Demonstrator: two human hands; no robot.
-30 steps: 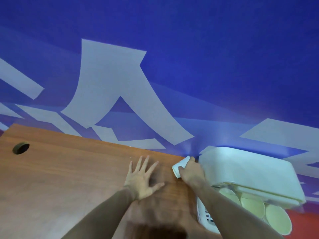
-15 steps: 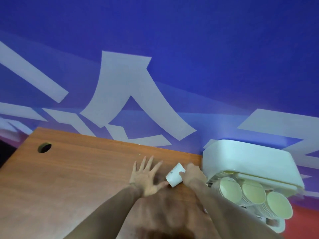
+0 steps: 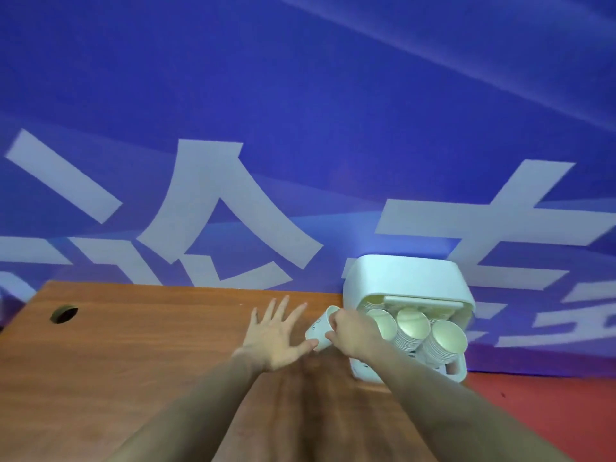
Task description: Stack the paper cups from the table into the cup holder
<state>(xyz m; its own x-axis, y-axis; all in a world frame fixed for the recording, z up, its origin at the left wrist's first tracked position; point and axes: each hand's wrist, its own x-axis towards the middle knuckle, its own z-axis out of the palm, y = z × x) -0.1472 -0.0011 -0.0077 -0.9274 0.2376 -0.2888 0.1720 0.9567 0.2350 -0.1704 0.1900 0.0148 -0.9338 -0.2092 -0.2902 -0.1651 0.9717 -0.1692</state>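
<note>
My right hand (image 3: 352, 332) grips a white paper cup (image 3: 319, 330), tilted with its mouth toward the white cup holder (image 3: 403, 277). The holder stands at the table's right end against the wall, and several stacks of paper cups (image 3: 412, 328) lean out of its open front. The held cup hangs just left of those stacks, apart from them. My left hand (image 3: 277, 335) lies flat on the wooden table (image 3: 133, 345) with its fingers spread, its thumb close to the cup's base.
A blue wall banner (image 3: 300, 128) with large white characters rises right behind the table. A round cable hole (image 3: 63, 314) sits near the table's far left corner. Red floor (image 3: 550, 411) shows to the right past the table edge.
The view has swung so the holder's front and cup stacks show fully. My right hand has turned the cup from mouth-away to mouth toward the holder. My left hand stays flat.
</note>
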